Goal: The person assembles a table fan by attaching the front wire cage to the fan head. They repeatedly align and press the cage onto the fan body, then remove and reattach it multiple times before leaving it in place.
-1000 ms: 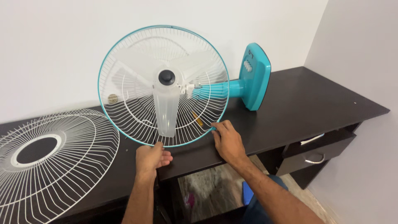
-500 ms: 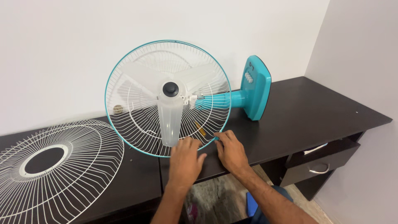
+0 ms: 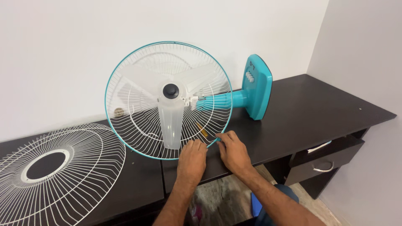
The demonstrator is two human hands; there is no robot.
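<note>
Both hands sit close together, not touching, at the bottom-right arc of the fan's teal rim (image 3: 125, 140). Left hand (image 3: 191, 159): fingers curled down onto the rim and lowest guard wires, gripping there; how tightly, can't tell. Right hand (image 3: 234, 152): thumb and forefinger pinched on the rim just right of the left hand, rest of the hand flat on the table (image 3: 301, 113). The fan (image 3: 167, 100) lies on its side on the table, rear guard (image 3: 138, 121) standing upright and facing the camera, rim bottom touching the table. Inside the guard: translucent three-blade rotor (image 3: 171, 121), one blade pointing straight down, dark cap (image 3: 170, 91) at the hub. A small yellow-handled tool (image 3: 202, 129) lies on the table behind the guard wires, just above the hands. Left of the fan, well clear of it, the loose white front guard (image 3: 54, 167) lies flat on the table, open ring at its centre. Right of the guard, the teal neck (image 3: 222, 100) runs sideways to the teal base (image 3: 257, 86), which stands on edge. Far right of the fan, below the table top, a drawer (image 3: 326, 159) hangs partly open. White wall (image 3: 63, 50) behind the fan.
</note>
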